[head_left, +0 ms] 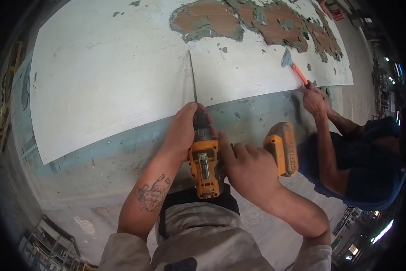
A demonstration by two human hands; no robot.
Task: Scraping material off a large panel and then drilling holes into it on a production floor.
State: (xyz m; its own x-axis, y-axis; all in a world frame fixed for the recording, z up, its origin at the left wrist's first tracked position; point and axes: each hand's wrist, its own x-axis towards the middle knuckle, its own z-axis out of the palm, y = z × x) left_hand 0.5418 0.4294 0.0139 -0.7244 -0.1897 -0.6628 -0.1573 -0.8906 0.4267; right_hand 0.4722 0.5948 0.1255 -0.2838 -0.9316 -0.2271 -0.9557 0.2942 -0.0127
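A yellow and black cordless drill (205,169) is held in front of my body, its long thin bit (192,74) pointing away over a white sheet (108,81). My left hand (183,126) wraps round the chuck at the front of the drill. Around the drill's grip, my right hand (250,174) is closed, with the battery pack (282,149) sticking out to the right beyond it. The bit's far end lies just below a patch of reddish-brown board (212,20) edged with grey-green flakes; I cannot tell whether it touches the sheet.
At the right, a co-worker in dark blue (361,167) holds an orange-handled scraper (298,72) against the sheet near loose flakes. The sheet lies on a bluish worn table (135,140). Metal racks (49,246) stand at the lower left.
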